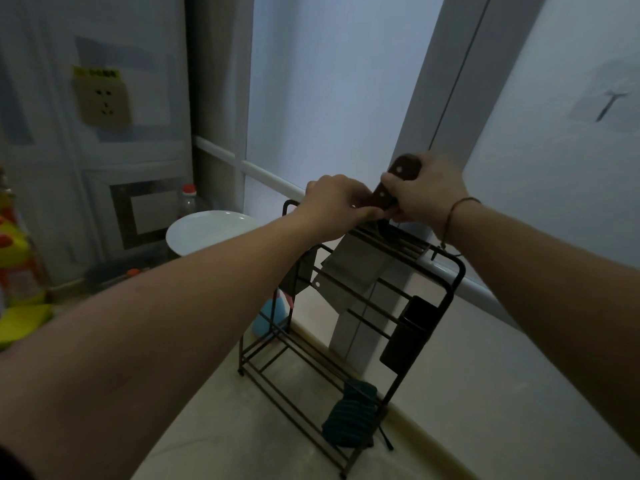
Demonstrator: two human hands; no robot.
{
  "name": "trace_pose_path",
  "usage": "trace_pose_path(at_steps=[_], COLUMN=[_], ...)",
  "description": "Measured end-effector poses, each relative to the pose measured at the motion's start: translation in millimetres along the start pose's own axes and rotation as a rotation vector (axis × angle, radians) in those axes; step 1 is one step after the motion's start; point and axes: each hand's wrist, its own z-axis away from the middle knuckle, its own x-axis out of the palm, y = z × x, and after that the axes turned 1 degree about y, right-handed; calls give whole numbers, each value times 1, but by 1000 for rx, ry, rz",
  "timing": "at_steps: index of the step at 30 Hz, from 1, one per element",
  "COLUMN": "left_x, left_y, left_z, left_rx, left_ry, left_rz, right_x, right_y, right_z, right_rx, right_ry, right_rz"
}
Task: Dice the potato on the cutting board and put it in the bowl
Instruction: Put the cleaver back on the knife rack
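A cleaver with a dark wooden handle [403, 169] stands blade-down in a black wire rack [446, 299] on the counter; its wide steel blade [349, 271] shows behind the rack's bars. My right hand [427, 190] grips the handle from the right. My left hand [337, 202] holds the lower end of the handle at the rack's top, fingers curled round it. No potato, cutting board or bowl is in view.
A white plate [207, 232] sits on a pot at the left, with a red-capped bottle [188, 200] behind it. A dark sponge [351, 414] lies on the rack's bottom shelf. A black holder [410, 332] hangs on the rack. Yellow packaging [17, 271] is at far left.
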Motion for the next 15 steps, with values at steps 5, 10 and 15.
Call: trace_pose_path(at_steps=[5, 10, 15], left_x=[3, 7, 11], left_y=[-3, -5, -9], left_z=[2, 0, 1], left_rx=[-17, -31, -40], left_ry=[23, 29, 23], left_rz=[-44, -87, -83], right_x=[7, 10, 18], right_y=[5, 8, 14], right_z=[-4, -4, -1], right_rx=[-14, -41, -47], right_ry=[21, 38, -22], right_rz=[26, 55, 162])
